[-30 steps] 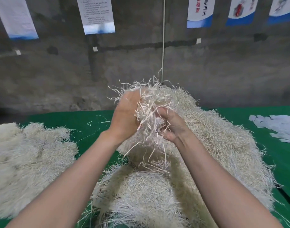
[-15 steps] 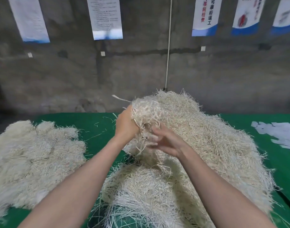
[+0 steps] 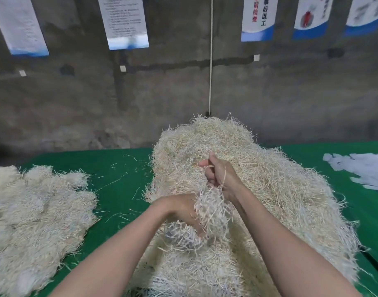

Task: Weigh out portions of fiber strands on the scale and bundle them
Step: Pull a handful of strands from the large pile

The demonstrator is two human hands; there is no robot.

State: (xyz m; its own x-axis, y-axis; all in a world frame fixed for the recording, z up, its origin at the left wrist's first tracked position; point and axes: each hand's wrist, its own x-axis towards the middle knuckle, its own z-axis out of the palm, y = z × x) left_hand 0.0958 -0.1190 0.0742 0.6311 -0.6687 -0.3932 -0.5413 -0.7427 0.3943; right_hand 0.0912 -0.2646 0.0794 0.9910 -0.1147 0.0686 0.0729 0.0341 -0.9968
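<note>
Frame centre: left hand point(image 3: 180, 211) grips strand clump point(image 3: 211, 213); right hand point(image 3: 219, 174) just above, pinching its top strands. Risk: loose ends snag pile point(image 3: 280, 185), clump sheds, portion weighs short.

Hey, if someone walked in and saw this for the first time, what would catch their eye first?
First, the big mound of pale straw-like fiber strands heaped mid-table on the green cloth. In front of it, the left hand grips a loose clump of strands while the right hand, just above, pinches a few strands rising from it. A flatter pale fiber pile spreads at the left.
</note>
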